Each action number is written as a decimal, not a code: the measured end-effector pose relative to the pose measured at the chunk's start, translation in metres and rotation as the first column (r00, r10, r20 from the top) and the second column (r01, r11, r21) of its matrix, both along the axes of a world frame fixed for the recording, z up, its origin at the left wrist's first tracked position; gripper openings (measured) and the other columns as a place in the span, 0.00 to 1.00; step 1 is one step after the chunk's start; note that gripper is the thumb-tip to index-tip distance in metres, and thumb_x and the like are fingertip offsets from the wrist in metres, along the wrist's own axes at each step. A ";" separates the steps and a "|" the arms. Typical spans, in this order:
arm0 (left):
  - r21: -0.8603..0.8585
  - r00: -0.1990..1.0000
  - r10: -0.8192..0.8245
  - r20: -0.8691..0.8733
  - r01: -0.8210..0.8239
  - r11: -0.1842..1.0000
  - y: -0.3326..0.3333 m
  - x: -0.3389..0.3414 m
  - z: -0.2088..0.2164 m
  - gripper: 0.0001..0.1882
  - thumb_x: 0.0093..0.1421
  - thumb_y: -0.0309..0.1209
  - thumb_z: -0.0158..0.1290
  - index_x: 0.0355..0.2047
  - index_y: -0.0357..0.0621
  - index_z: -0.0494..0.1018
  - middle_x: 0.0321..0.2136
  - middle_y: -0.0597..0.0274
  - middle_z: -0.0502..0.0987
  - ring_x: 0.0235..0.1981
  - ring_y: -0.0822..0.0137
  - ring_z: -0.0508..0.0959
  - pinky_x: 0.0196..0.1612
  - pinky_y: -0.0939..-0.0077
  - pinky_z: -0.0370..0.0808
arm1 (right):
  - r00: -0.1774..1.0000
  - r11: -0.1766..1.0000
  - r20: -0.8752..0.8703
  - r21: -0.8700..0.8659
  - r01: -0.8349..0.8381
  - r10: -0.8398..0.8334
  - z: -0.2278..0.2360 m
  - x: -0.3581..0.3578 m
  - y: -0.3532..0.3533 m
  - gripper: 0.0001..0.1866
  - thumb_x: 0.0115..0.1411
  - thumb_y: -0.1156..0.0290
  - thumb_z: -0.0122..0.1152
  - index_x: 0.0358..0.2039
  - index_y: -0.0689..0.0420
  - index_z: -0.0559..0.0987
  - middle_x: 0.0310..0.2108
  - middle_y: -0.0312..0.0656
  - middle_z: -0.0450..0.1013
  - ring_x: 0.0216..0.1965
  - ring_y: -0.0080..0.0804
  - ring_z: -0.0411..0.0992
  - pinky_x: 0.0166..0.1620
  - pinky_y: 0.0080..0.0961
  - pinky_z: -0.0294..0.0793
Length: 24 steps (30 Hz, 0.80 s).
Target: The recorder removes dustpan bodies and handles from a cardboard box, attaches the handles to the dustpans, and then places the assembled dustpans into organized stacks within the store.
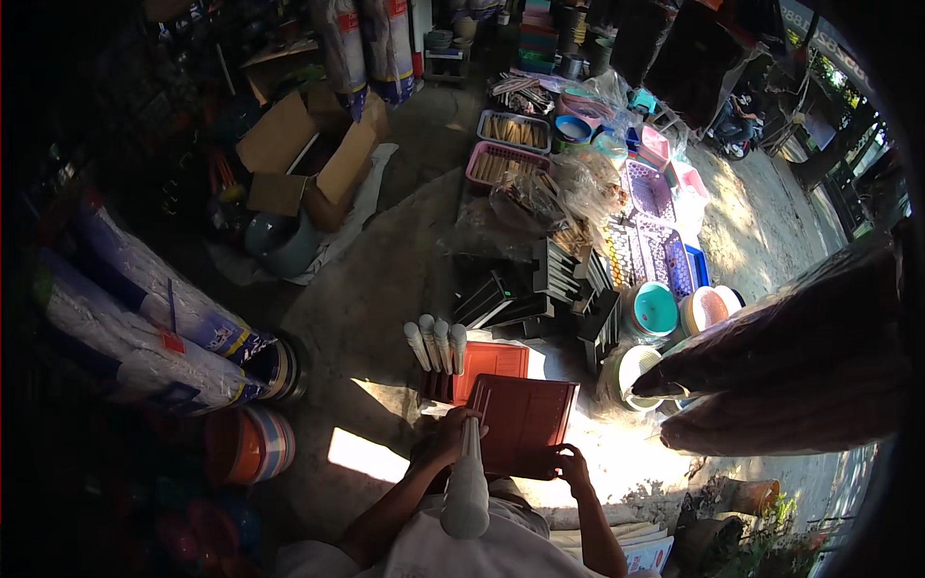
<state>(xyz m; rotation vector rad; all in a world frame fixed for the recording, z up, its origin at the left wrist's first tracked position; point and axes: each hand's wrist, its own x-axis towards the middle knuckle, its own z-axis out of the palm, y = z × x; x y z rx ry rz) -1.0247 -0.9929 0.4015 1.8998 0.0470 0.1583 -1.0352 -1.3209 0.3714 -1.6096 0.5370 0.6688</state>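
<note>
A red dustpan (525, 424) is held up in front of me, its pale handle (466, 496) pointing back toward my chest. My left hand (455, 435) is closed around the base of that handle, where it meets the pan. At the pan's near right corner, my right hand (570, 466) grips the edge with bent fingers. Just beyond lies another red dustpan (496, 361), partly covered by the held one. Several pale handles (436, 345) stand in a cluster at its left.
Black dustpans (554, 275) lie ahead, beside turquoise (655, 310) and pale plastic basins. Purple baskets (650, 193) stand farther right. An open cardboard box (323, 154) is at the far left. Wrapped rolls (154, 318) lean at the left, and dark wrapped bundles (780, 356) hang at the right.
</note>
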 end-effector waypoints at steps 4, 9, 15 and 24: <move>0.023 1.000 -0.014 -0.017 0.014 1.000 0.004 0.001 -0.023 0.17 0.52 0.33 0.66 0.38 0.43 0.73 0.31 0.56 0.74 0.34 0.57 0.76 0.40 0.65 0.74 | 0.993 0.987 0.008 -0.109 -0.116 0.118 -0.034 0.046 -0.004 0.16 0.62 0.71 0.58 0.51 0.53 0.73 0.31 0.38 0.76 0.30 0.23 0.73 0.30 0.22 0.74; -0.046 0.988 0.003 -0.157 -0.011 0.999 0.015 0.007 -0.064 0.19 0.53 0.38 0.64 0.42 0.45 0.73 0.36 0.50 0.73 0.39 0.50 0.74 0.45 0.60 0.72 | 0.995 0.996 -0.078 -0.069 -0.062 0.056 -0.065 0.085 0.018 0.23 0.60 0.70 0.62 0.55 0.59 0.70 0.29 0.39 0.74 0.25 0.23 0.71 0.26 0.20 0.71; 0.053 0.992 0.047 -0.116 -0.041 0.998 0.010 0.036 -0.073 0.21 0.55 0.42 0.62 0.44 0.46 0.73 0.42 0.44 0.70 0.46 0.43 0.71 0.50 0.52 0.69 | 0.992 0.981 -0.111 -0.188 0.041 -0.063 -0.075 0.114 0.034 0.21 0.60 0.73 0.61 0.53 0.61 0.72 0.29 0.42 0.75 0.25 0.25 0.73 0.25 0.22 0.74; -0.041 0.997 0.071 0.035 -0.069 0.997 -0.024 0.098 -0.071 0.15 0.56 0.27 0.59 0.43 0.41 0.69 0.34 0.55 0.69 0.37 0.54 0.73 0.44 0.64 0.71 | 0.967 0.960 -0.128 -0.204 0.191 -0.219 -0.122 0.149 0.006 0.17 0.63 0.73 0.57 0.51 0.62 0.72 0.38 0.48 0.77 0.32 0.33 0.76 0.31 0.28 0.83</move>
